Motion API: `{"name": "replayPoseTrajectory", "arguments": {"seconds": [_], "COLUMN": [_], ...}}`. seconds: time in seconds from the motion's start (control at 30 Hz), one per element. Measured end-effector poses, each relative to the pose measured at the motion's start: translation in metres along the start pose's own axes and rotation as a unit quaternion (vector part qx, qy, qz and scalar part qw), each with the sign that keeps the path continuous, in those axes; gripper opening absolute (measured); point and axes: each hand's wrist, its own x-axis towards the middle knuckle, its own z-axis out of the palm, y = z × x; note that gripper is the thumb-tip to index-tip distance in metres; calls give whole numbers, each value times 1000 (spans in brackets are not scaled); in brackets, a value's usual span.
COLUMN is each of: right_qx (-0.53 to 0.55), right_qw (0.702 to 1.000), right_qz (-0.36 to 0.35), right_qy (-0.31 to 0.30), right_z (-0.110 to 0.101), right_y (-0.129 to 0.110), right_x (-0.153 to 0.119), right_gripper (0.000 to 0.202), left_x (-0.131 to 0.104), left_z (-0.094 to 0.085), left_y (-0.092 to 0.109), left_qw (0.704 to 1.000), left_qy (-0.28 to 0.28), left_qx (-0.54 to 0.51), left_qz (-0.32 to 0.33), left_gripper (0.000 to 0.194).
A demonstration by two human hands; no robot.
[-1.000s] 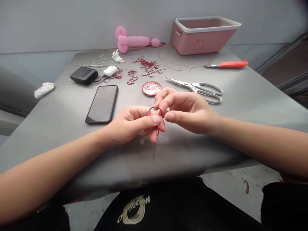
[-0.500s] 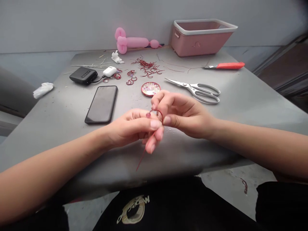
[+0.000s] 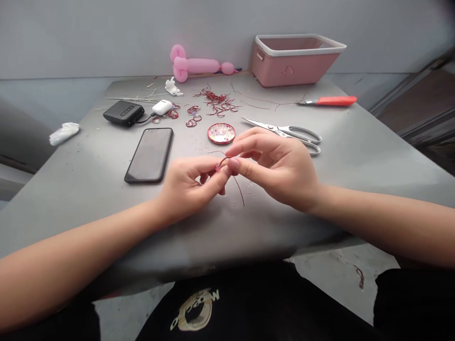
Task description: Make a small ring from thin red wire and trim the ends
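A small loop of dark red wire (image 3: 223, 160) with a pink bead (image 3: 218, 167) is pinched between both hands above the table. My left hand (image 3: 194, 184) grips it by the bead with thumb and forefinger. My right hand (image 3: 280, 168) pinches the loop's right side between thumb and fingers. One loose wire end hangs down below the fingertips, and a thin one sticks out to the left above them. Just behind the hands lies a round red-rimmed dish (image 3: 221, 133) of pale beads. Part of the loop is hidden by the fingers.
Scissors (image 3: 284, 131) lie partly behind my right hand, a red-handled cutter (image 3: 336, 101) farther back. A phone (image 3: 150, 155), black box (image 3: 123, 112), white case (image 3: 162, 107), wire rings (image 3: 194, 118), red wire pieces (image 3: 216, 98), pink balloon (image 3: 202, 65) and pink bin (image 3: 289, 66) are on the table (image 3: 88, 189).
Both hands have shifted, with the left fingers now curled in under the loop. The bead and loop have turned, and the hanging wire end now points down to the right instead of down to the left.
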Motion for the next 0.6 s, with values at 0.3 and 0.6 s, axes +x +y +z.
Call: {"name": "replayPoseTrajectory", "arguments": {"seconds": [0.3,0.6], "right_qx": [4,269], "right_qw": [996,944], "right_qz": [-80,55], "right_qy": [-43,-181], "right_z": [-3,-4], "right_y": [4,10], "right_x": [0,9], "right_gripper": [4,10], "left_x": [3,4], "left_z": [-4,-4], "left_y": [-5,-9], "left_qw": [986,910], "left_qy": [-74,-129], "left_qx": [-127,-338], "left_qz": [-78,-204], "left_gripper": [29,21]}}
